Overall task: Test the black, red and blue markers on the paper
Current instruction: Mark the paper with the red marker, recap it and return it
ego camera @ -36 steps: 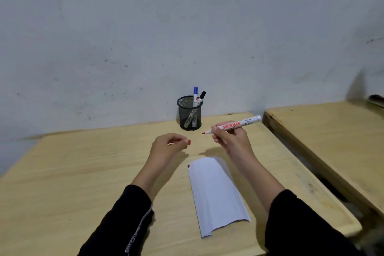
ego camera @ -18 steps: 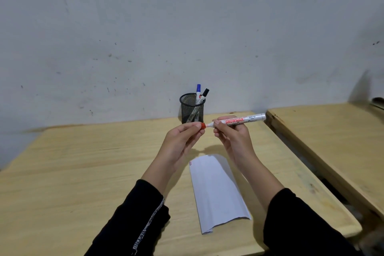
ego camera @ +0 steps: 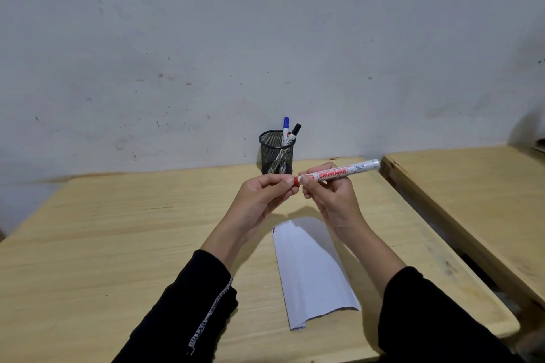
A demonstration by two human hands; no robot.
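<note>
Head view: red cap [ego camera: 295, 181] now seated on red marker [ego camera: 339, 171], unlike before.

I am seated at a plain study or classroom-type workspace. Indicators: a bare light-wood desk [ego camera: 118, 244] set against a scuffed, grey-white painted wall [ego camera: 265, 38]; a second matching desk [ego camera: 472, 200] just beside it on my right; a black mesh pen holder [ego camera: 276, 156] with markers standing near the wall; one sheet of paper [ego camera: 312, 271] lying flat.
</note>
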